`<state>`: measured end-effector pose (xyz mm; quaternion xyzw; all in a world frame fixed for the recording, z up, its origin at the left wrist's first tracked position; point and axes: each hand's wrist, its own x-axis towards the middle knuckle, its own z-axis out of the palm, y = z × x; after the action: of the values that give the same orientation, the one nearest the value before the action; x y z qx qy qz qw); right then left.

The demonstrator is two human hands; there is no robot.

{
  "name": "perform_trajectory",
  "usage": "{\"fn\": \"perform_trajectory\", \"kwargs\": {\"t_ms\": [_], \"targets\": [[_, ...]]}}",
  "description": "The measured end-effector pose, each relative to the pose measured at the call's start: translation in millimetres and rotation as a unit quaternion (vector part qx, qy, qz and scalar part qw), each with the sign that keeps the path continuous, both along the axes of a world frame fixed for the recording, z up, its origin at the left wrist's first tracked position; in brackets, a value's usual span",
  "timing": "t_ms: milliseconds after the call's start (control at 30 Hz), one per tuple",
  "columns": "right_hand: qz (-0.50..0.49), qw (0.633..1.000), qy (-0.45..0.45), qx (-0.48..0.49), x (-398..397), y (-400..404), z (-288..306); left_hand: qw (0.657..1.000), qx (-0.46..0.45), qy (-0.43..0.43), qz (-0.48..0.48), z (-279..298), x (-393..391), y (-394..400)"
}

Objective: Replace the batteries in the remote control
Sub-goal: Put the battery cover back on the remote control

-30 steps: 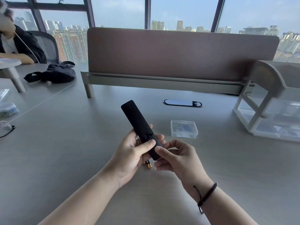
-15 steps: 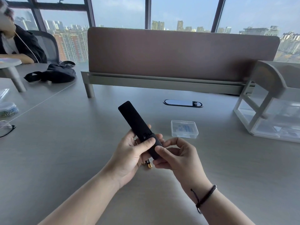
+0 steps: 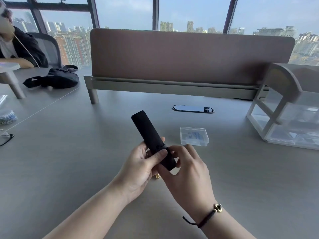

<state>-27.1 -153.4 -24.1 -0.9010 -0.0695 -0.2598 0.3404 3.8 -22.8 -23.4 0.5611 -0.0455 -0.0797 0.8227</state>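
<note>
Your left hand [image 3: 136, 171] grips the black remote [image 3: 151, 138] above the desk [image 3: 69, 169]; your right hand [image 3: 188, 175] fingers [image 3: 179, 149] pinch its near end.

Black bag [image 3: 57, 79] and glasses [image 3: 6, 138] far left — clear organizer [image 3: 291, 118] right

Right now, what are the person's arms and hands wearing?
Both forearms are bare, with no sleeves showing. The right wrist wears a thin black cord bracelet with a small gold charm. The left hand seems to have a ring on one finger. The right hand has no rings showing.
</note>
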Motion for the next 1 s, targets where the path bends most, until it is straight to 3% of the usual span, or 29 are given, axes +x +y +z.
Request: {"fn": "perform_trajectory", "kwargs": {"t_ms": [367, 700, 867, 1000], "targets": [[-0.014, 0.999, 0.013, 0.029, 2, -1, -3, 0.994, -0.097, 0.036, -0.031, 2, -5, -7], [-0.024, 1.000, 0.012, 0.003, 2, 0, -3, 0.998, -0.048, 0.035, -0.017, 2, -7, -9], [0.050, 0.999, 0.019, -0.006, 8, -14, 3, 0.999, 0.008, 0.034, -0.015, 9, -4, 0], [0.117, 0.992, -0.034, -0.028, 10, -23, 6, 0.997, -0.029, 0.055, -0.038, 13, -6, 3]]}}
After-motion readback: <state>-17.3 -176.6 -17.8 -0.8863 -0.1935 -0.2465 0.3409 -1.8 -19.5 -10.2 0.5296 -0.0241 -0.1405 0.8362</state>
